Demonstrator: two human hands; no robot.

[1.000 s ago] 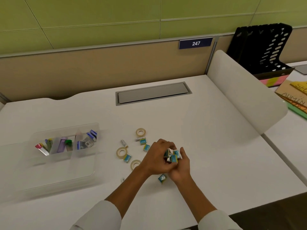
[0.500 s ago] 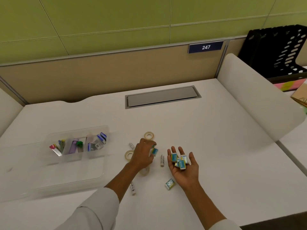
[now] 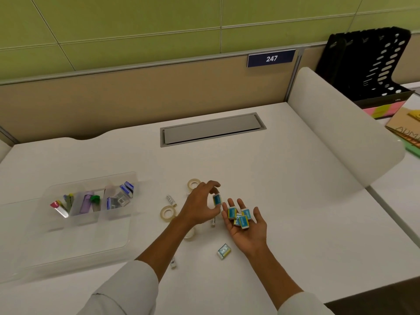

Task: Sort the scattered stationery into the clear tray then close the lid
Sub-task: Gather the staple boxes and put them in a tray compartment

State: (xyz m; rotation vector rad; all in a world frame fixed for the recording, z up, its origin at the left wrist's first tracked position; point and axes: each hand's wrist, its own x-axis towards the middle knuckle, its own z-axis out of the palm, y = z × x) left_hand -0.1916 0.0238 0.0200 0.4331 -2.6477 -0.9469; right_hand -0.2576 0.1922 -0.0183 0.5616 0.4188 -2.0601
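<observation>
A small blue box [image 3: 217,199] is pinched in the fingertips of the left hand [image 3: 200,206], just left of the right hand [image 3: 246,226], which lies palm up, fingers spread, carrying several boxes [image 3: 239,217]. One box [image 3: 224,251] lies on the white surface [image 3: 284,178] nearby, among tape rolls [image 3: 168,213]. The clear tray [image 3: 91,201] sits far left, lid [image 3: 68,242] open.

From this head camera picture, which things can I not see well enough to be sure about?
- Tape roll, head view: mostly hidden under the left forearm.
- Print on the small boxes in the right hand: too small to read.
- Box pinched by the left hand: fingers cover part of it.
- Clear tray: its contents overlap, so no exact count.
- Brown folder: cut off by the right edge.
</observation>
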